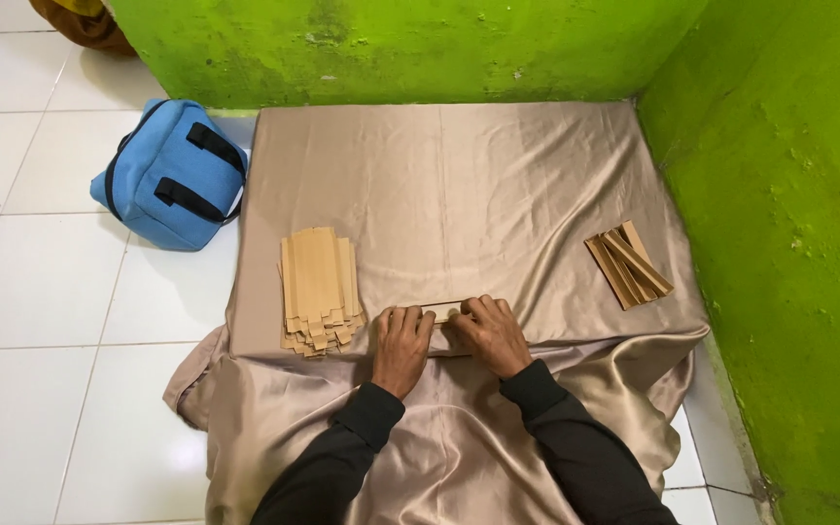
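Far left on the white tiled floor (41,282) sat a blue fabric bag with black straps (172,175), well apart from the work. Next came the tan satin cloth (459,185), spread over a low flat pad and hanging loose toward the person.

On its left part lay a loose stack of flat tan cardboard blanks (319,290), fanned unevenly, bottom edges over the pad's front edge. Risk: the cloth looked slippery, so a nudge from the left forearm could have slid the stack off or scattered it.

Left hand (402,345) lay palm down, fingers extended and pressing flat, not clenched, on one thin tan cardboard piece (444,309) at the front-centre of the pad. Right hand (489,333) was just beside it, fingers curled a bit over the same piece, pressing or pinching it; exact grip could not be told. The piece was mostly hidden under both hands, only a narrow strip showing between them.

Risks here, as judgement: uneven pressure could have put a crooked crease in it; the soft pad gave poor backing; the piece sat near the pad's edge and might have slipped down the drape.

At right, a small pile of folded tan cardboard strips (630,263) lay crisscrossed near the green painted wall (780,194); loose stacking could have let them slide.
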